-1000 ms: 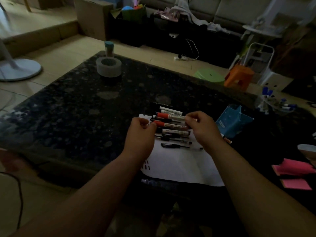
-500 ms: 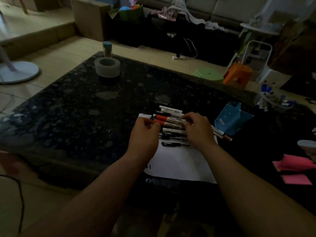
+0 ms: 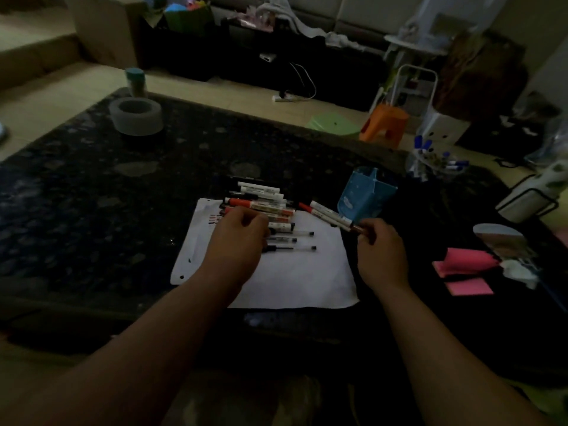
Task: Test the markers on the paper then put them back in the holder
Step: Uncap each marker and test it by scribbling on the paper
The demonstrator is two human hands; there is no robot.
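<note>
Lowest in the frame, a white paper [image 3: 295,281] lies on the dark speckled bench [image 3: 92,195], with pink sticky notes [image 3: 468,286] at the right. The left hand [image 3: 238,241] rests at the centre on the paper's upper part. Its fingers are curled over a row of markers [image 3: 261,206], and whether they grip one cannot be told. Thin pens [image 3: 295,240] lie just beside it. The right hand [image 3: 382,256], right of centre, has its fingers closed around a few held markers [image 3: 325,212] that point up-left. Just above them stands the blue holder [image 3: 364,196]. A tape roll [image 3: 136,116] sits at the upper left.
</note>
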